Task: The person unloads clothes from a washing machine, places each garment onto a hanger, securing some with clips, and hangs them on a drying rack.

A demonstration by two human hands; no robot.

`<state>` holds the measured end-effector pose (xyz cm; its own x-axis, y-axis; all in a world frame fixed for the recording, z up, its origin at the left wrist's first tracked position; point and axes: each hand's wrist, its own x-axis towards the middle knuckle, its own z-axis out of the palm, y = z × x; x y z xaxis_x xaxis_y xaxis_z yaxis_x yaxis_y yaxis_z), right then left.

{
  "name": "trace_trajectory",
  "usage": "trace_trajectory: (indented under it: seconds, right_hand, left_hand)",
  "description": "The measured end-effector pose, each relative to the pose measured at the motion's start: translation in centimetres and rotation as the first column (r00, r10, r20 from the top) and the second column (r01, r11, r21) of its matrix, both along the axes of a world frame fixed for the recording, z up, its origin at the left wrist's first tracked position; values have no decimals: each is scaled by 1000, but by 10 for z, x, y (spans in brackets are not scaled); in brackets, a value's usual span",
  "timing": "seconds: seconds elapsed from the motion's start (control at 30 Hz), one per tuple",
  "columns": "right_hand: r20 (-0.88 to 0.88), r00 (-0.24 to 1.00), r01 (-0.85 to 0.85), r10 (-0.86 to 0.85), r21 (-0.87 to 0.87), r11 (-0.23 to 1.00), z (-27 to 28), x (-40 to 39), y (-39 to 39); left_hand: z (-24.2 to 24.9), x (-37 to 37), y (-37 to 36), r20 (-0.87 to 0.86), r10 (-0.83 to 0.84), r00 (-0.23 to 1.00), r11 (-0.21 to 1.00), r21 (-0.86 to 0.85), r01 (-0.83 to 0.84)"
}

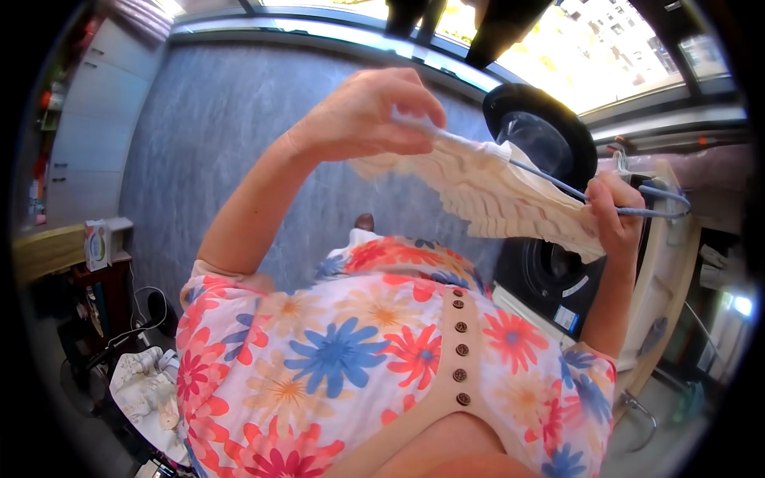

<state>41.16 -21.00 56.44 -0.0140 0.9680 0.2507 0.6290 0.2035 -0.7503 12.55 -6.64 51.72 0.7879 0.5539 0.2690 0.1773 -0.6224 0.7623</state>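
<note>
A cream ruffled garment (486,187) stretches between my two hands, hung over a blue-grey clothes hanger (550,180). My left hand (373,114) pinches the garment's far left end, its fingers curled and slightly blurred. At the right, my right hand (617,213) is closed around the hanger close to its bent end, with the garment's edge touching the fingers. The hanger's left part is hidden inside the cloth. Whether my left fingers also grip the hanger is not visible.
Beyond the garment is a round black appliance door (542,135), swung open. Below stands a black front-loading machine (550,275). A counter with a faucet (641,414) is on the right. White cabinets (96,119) line the left; windows run along the far side of the grey floor (215,143).
</note>
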Motion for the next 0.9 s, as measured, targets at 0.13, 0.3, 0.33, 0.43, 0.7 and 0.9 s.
trace_trajectory:
  seconds: [0.13, 0.3, 0.33, 0.43, 0.7, 0.9]
  right_hand:
    - [-2, 1000, -7, 7, 5, 1000, -2, -2, 1]
    - [-12, 1000, -4, 3, -50, 999, -3, -3, 5]
    - [-21, 1000, -16, 16, -28, 999, -4, -4, 7]
    - [-52, 998, -44, 45, 18, 999, -10, -3, 14]
    - [-336, 941, -88, 51, -96, 992, -16, 37, 3]
    - [-314, 945, -9, -89, -298, 954, -61, 106, -6]
  left_hand:
    - [6, 5, -2, -61, -35, 998, 997, -76, 30]
    - [13, 25, -6, -85, -83, 993, 994, -77, 76]
    - [15, 29, -6, -95, -92, 991, 995, -55, 87]
    - [19, 37, -7, -88, -65, 994, 997, -55, 61]
    - [14, 16, 1, 67, 118, 991, 950, -297, -93]
    - [18, -16, 19, 80, 189, 979, 943, -293, -159]
